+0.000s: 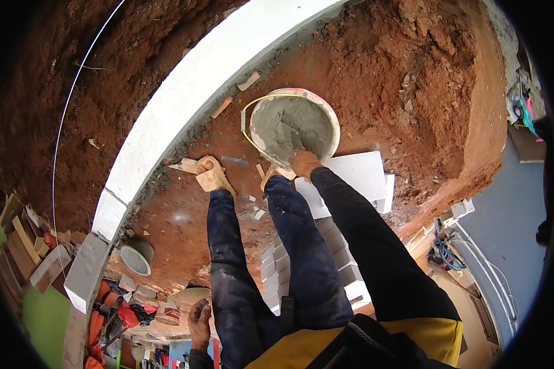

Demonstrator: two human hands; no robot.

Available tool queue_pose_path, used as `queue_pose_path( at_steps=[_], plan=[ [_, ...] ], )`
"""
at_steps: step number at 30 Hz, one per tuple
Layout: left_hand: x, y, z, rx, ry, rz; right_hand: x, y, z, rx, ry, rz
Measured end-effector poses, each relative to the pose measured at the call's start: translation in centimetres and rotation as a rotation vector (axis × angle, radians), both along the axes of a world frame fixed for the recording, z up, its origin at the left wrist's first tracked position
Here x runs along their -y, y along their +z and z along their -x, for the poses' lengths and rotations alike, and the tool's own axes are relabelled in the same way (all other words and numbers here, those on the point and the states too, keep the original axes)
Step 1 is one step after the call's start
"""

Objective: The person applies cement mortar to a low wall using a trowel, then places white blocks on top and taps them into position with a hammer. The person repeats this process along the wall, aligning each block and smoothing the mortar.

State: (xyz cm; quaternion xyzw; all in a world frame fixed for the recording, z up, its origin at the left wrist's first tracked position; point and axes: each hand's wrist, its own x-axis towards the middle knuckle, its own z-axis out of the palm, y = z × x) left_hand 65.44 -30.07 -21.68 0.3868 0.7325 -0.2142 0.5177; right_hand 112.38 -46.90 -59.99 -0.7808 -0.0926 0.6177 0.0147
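Note:
Down in the mortar of a round bucket point(335, 117) goes a trowel point(295, 138), most of its blade sunk in the grey mix. My right hand point(305, 163) is closed round its handle at the bucket's near rim. The wet mortar point(314, 123) is heaped and smeared up the inside, and the yellow-sleeved wire handle point(246, 112) leans to the left. Beside my left thigh hangs my left hand point(199, 321), its fingers loosely bent and nothing visible in them.
A low curved-looking wall of white blocks point(184, 92) runs along the left, with a taut string point(63, 117) beyond. White blocks point(357, 172) are stacked beside my right leg. Broken pieces point(221, 107) lie on red soil. A smaller bucket point(135, 258) sits lower left; an earth bank rises right.

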Motion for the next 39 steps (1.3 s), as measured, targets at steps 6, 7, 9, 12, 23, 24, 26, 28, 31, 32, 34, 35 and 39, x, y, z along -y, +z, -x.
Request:
queue_pose_path(
  at_steps=[6, 7, 9, 12, 23, 24, 26, 28, 31, 32, 34, 35, 39],
  plan=[
    [0.3, 1.6, 1.7, -0.026, -0.025, -0.040, 5.5, 4.8, -3.2, -0.286, -0.396, -0.076],
    [0.4, 2.1, 1.8, -0.018, -0.022, -0.059, 5.9, 5.6, -3.2, -0.296, -0.419, -0.116],
    [1.0, 2.8, 1.7, -0.054, -0.001, -0.080, 6.7, 7.8, -3.3, -0.310, -0.467, -0.173],
    [1.6, 2.8, 0.7, -0.055, -0.097, -0.080, 5.3, 12.8, -4.0, -0.277, -0.409, -0.228],
    [1.4, -3.4, 0.5, 0.038, -0.619, 0.425, -23.6, 33.5, 1.2, 0.110, 0.684, -0.844],
    [1.5, -3.8, 1.4, 0.056, -0.618, 0.440, -26.5, 33.7, 3.1, 0.136, 0.783, -0.906],
    [1.5, -4.5, 3.4, 0.094, -0.576, 0.441, -31.3, 33.4, 7.7, 0.271, 0.905, -0.972],
    [1.3, -4.8, 5.3, 0.128, -0.520, 0.410, -34.3, 33.0, 11.3, 0.354, 0.977, -0.970],
    [0.9, -4.8, 7.6, 0.201, -0.494, 0.366, -35.6, 32.9, 13.8, 0.457, 1.082, -0.946],
    [0.7, -5.0, 8.0, 0.212, -0.490, 0.390, -35.5, 33.0, 13.9, 0.471, 1.087, -0.958],
    [0.5, -5.0, 8.7, 0.222, -0.511, 0.405, -34.7, 33.5, 13.7, 0.525, 1.116, -0.936],
    [0.4, -4.9, 9.0, 0.238, -0.524, 0.403, -34.2, 33.8, 13.4, 0.525, 1.113, -0.943],
    [-0.6, -5.1, 10.4, 0.267, -0.568, 0.422, -33.1, 34.4, 13.1, 0.553, 1.093, -0.892]
  ],
)
